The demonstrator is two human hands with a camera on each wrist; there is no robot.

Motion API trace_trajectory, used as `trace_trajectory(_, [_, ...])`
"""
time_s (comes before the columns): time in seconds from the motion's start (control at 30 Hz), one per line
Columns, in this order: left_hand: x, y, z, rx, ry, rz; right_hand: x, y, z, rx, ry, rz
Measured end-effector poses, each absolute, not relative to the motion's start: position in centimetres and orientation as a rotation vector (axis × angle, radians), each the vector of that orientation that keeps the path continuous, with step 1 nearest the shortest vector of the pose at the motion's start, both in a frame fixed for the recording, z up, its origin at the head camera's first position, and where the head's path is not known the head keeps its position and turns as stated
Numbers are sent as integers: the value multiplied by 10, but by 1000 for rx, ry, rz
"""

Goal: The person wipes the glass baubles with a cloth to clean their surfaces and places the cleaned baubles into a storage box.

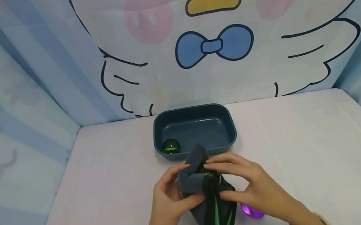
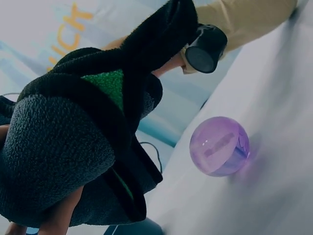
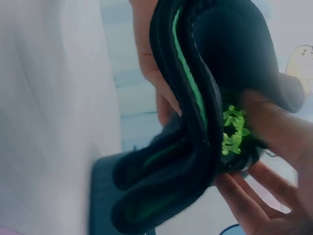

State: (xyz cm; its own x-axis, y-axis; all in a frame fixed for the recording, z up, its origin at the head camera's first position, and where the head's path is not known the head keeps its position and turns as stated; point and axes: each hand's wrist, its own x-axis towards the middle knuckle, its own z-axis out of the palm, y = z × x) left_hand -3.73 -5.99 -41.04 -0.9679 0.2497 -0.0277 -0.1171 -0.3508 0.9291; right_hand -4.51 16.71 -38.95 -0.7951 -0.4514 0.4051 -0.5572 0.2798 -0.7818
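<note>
A folded dark grey cloth (image 1: 193,183) with black edging and green inner faces is held up over the table's middle. My left hand (image 1: 165,202) grips its left side, fingers at the back and thumb in front. On the other side, my right hand (image 1: 256,182) holds a clear green ball (image 3: 234,129) against the cloth, which partly wraps it. In the head view the fingers and cloth cover most of this ball. Below my right hand, a clear purple ball (image 2: 220,147) sits on the table.
Behind the hands stands a dark teal tray (image 1: 200,132), with another green ball (image 1: 171,146) in its near left corner. A printed curtain (image 1: 217,81) closes off the table's far edge. A black wrist camera (image 2: 205,49) shows at the right sleeve.
</note>
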Motion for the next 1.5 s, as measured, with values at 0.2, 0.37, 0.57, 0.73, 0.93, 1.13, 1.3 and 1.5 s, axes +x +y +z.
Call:
trace_trajectory(0.2, [-37, -60, -411, 145, 1623, 2398, -48, 167, -391, 1040, -2368, 1501])
trace_trajectory(0.37, [-37, -61, -412, 159, 1610, 2392, -48, 169, -391, 970, -2366, 1726])
trace_trajectory(0.57, [-38, -61, -412, 186, 1600, 2394, -48, 170, -391, 899, -2404, 1775])
trace_trajectory(0.73, [-39, -61, -412, 202, 1611, 2412, -48, 168, -391, 942, -2406, 1667])
trace_trajectory(0.93, [-38, -62, -411, 225, 1597, 2426, -47, 167, -391, 985, -2369, 1543])
trace_trajectory(1.13, [-37, -63, -409, 271, 1582, 2433, -46, 166, -393, 962, -2288, 1775])
trace_trajectory(1.3, [-36, -62, -408, 276, 1601, 2414, -47, 166, -393, 939, -2291, 1792])
trace_trajectory(1.5, [-37, -62, -409, 229, 1612, 2421, -46, 165, -391, 912, -2376, 1658])
